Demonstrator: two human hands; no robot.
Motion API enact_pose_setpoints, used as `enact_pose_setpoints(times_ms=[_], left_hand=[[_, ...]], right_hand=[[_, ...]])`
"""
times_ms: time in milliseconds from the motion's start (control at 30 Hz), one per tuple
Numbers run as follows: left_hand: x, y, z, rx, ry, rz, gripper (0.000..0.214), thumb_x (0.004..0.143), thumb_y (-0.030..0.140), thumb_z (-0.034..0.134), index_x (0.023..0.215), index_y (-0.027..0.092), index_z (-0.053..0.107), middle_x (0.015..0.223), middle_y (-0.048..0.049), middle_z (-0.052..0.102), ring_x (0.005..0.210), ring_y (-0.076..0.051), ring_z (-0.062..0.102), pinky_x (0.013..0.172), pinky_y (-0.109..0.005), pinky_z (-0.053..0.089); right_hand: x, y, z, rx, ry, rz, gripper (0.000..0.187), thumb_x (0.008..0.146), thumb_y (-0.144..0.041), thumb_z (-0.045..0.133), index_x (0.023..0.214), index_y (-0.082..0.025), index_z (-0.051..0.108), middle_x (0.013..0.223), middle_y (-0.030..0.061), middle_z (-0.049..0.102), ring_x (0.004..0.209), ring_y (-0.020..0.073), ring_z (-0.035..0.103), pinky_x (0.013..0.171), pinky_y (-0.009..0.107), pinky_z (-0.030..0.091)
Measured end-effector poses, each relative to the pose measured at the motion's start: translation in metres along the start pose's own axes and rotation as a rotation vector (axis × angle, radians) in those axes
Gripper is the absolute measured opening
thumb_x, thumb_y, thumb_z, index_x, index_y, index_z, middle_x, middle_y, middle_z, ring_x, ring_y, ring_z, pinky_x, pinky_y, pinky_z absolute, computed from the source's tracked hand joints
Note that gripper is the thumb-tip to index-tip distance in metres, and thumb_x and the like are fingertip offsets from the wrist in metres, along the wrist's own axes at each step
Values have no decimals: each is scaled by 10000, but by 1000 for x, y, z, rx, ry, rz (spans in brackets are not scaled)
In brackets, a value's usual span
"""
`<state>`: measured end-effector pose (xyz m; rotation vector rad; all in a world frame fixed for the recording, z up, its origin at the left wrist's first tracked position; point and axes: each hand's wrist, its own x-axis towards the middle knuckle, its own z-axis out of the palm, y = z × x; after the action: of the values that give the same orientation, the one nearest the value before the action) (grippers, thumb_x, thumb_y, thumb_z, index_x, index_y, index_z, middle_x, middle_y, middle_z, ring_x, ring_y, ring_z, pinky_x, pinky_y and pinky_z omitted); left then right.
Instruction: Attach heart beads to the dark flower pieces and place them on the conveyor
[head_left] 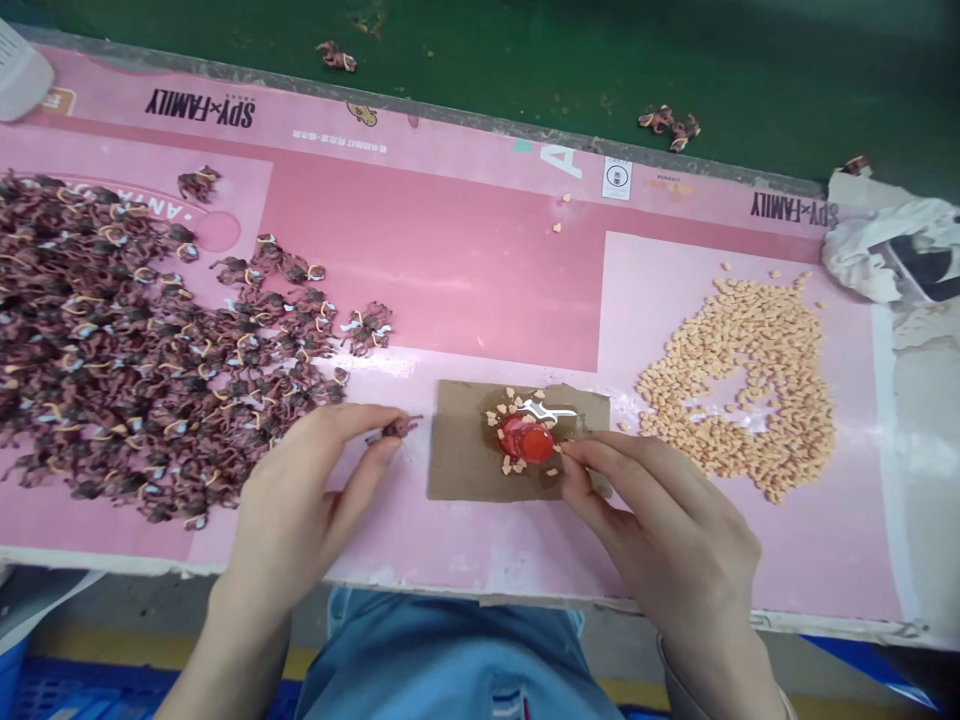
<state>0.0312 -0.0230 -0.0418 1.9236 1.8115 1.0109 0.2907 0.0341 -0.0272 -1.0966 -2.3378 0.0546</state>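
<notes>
Between thumb and forefinger, my left hand (300, 490) pinches a small dark brown-purple figurine (397, 427), held just left of a cardboard piece (457, 450). On that cardboard sits a red round cap (537, 442) in a wet, glossy patch, with several beige bits scattered around it. My right hand (660, 510) is closed in a pinch at the cap's right side. A small beige piece (556, 450) shows at its fingertips. A large pile of similar figurines (150, 340) lies to the left of my left hand. Beyond my right hand spreads a heap of small beige pieces (780, 340).
A pink printed sheet (450, 270) covers the table. Past its far edge runs a green surface (495, 60) with a few figurines on it. A white crumpled wrapping (862, 245) with a dark object lies far right. A whitish container (19, 75) stands far left.
</notes>
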Motion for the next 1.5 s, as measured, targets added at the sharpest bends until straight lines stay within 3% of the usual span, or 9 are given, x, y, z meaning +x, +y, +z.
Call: enact_pose_setpoints(times_ms=[333, 567, 833, 1000, 1167, 1267, 1333, 1400, 1500], left_hand=[[-10, 45, 15, -659, -256, -139, 242, 1118, 325, 423, 1331, 320, 538, 979, -27, 677, 804, -120, 714, 708, -175, 606], [-15, 51, 16, -767, -318, -160, 250, 1116, 338, 410, 1346, 341, 508, 992, -30, 662, 812, -120, 737, 754, -157, 635], [-18, 53, 22, -841, -280, -200, 190, 1100, 315, 471, 1258, 324, 575, 957, -28, 660, 800, -128, 708, 732, -179, 627], [-22, 56, 35, -837, -107, -215, 112, 1089, 285, 511, 1159, 289, 598, 958, -35, 665, 901, -143, 673, 784, -213, 617], [-17, 59, 34, -709, -83, -162, 114, 1087, 264, 513, 1169, 285, 590, 977, -36, 695, 949, -150, 707, 819, -232, 618], [5, 53, 19, -488, -143, -16, 135, 1052, 205, 568, 1156, 278, 613, 978, -36, 741, 912, -167, 740, 787, -248, 618], [36, 40, 8, -288, -187, 102, 125, 1018, 193, 607, 1112, 263, 651, 973, -35, 771, 875, -191, 753, 766, -280, 611], [84, 20, 3, -103, -190, 138, 97, 999, 211, 605, 1046, 242, 684, 972, -39, 786, 869, -217, 751, 780, -318, 595], [174, -19, 9, 119, -133, -42, 129, 964, 196, 603, 1068, 201, 679, 1027, -65, 783, 939, -241, 730, 880, -359, 556]], right_hand=[[11, -20, -27, 335, -107, 45, 173, 958, -62, 603, 932, -230, 634, 765, -2, 746, 616, 114, 709, 667, 203, 616], [10, -26, -22, 418, -122, 10, 182, 960, -61, 608, 928, -231, 665, 759, -10, 751, 632, 107, 713, 673, 189, 625], [-1, -36, -31, 265, -188, -84, 182, 1012, -118, 591, 1131, -165, 720, 994, 37, 823, 903, 172, 797, 891, 252, 669], [-8, -45, -33, 56, -177, -138, 253, 997, -86, 587, 1203, -95, 733, 1029, 83, 822, 896, 192, 800, 854, 261, 675], [-6, -39, -22, 103, -123, -179, 245, 996, -64, 555, 1182, -76, 714, 1034, 101, 820, 905, 185, 798, 812, 244, 666], [-7, -29, -15, 269, -50, -43, 278, 1035, -92, 475, 1229, -85, 675, 1048, 112, 813, 959, 162, 789, 902, 227, 640], [-13, -18, -15, 318, -34, 93, 362, 1062, -156, 444, 1383, -91, 599, 1112, 135, 793, 985, 160, 783, 897, 224, 636], [-24, -4, -18, 298, -7, 204, 465, 1067, -208, 465, 1524, -125, 498, 1173, 148, 768, 948, 167, 784, 825, 226, 649], [-43, 16, -25, 245, 63, 281, 532, 1043, -202, 530, 1572, -218, 475, 1181, 121, 764, 854, 170, 778, 707, 228, 652]])
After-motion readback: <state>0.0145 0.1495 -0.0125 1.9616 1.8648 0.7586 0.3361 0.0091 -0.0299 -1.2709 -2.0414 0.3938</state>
